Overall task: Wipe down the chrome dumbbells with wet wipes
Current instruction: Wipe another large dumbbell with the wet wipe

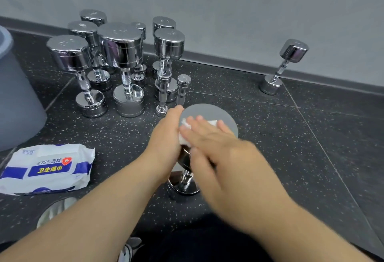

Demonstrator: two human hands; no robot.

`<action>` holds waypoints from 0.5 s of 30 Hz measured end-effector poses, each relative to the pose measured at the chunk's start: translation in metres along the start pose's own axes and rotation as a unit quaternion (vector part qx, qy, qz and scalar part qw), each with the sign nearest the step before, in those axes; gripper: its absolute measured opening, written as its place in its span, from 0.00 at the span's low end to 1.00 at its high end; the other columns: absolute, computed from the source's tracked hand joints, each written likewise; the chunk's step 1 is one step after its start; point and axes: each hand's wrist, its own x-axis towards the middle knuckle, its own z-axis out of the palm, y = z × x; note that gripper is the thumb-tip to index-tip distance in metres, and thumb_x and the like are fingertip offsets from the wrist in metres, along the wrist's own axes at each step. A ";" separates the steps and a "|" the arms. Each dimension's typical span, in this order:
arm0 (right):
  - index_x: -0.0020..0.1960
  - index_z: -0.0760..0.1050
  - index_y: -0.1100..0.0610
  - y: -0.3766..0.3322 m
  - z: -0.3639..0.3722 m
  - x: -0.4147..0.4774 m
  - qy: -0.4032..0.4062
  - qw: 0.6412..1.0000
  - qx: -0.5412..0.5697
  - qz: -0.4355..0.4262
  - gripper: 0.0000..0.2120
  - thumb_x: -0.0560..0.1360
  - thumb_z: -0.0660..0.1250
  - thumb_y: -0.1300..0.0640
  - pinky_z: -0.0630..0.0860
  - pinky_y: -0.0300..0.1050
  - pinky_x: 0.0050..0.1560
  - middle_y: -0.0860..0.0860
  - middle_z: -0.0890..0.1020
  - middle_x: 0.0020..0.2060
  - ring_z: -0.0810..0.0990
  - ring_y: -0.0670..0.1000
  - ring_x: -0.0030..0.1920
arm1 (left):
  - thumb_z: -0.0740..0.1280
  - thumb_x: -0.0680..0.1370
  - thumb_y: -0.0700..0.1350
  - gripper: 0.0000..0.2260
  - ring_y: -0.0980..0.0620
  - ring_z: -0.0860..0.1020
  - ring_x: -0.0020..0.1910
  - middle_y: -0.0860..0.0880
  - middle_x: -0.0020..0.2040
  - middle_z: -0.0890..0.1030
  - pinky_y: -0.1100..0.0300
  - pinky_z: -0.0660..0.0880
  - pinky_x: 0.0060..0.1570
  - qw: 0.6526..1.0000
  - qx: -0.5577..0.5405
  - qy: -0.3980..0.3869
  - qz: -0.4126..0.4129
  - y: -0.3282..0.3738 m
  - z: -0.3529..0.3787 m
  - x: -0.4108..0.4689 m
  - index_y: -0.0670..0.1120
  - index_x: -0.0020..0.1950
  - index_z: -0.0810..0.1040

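Dumbbell [218, 114] stands on end on the speckled floor [291, 147], just in front of a cluster [122, 49] of upright dumbbells. Left hand [166, 135] curls round the left side of its top head. Right hand [214, 143], blurred, fingers straight and close together, presses a white wipe [185, 138] flat on the top face; wipe pack [47, 168] lies at left.
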 end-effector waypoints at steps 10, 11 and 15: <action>0.66 0.75 0.54 0.014 -0.004 -0.004 0.032 0.994 0.037 0.096 0.17 0.82 0.54 0.55 0.58 0.37 0.71 0.47 0.76 0.68 0.70 0.50 0.71 | 0.58 0.82 0.52 0.16 0.52 0.74 0.35 0.53 0.30 0.78 0.56 0.69 0.40 1.000 -0.026 0.000 0.002 -0.001 0.002 -0.004 0.50 0.37 0.75; 0.64 0.76 0.54 0.011 -0.002 -0.009 0.038 0.996 0.024 0.080 0.17 0.82 0.53 0.55 0.60 0.38 0.70 0.48 0.76 0.67 0.71 0.50 0.70 | 0.58 0.82 0.52 0.17 0.52 0.74 0.34 0.53 0.30 0.79 0.56 0.69 0.39 0.999 -0.032 -0.001 -0.002 -0.001 0.002 -0.004 0.49 0.36 0.76; 0.65 0.77 0.56 0.001 0.004 -0.018 0.069 0.995 0.052 0.051 0.19 0.80 0.54 0.55 0.60 0.39 0.72 0.49 0.77 0.67 0.69 0.45 0.71 | 0.58 0.82 0.52 0.17 0.53 0.76 0.33 0.52 0.31 0.80 0.58 0.71 0.38 1.000 -0.028 -0.013 0.000 0.002 0.001 -0.006 0.49 0.37 0.78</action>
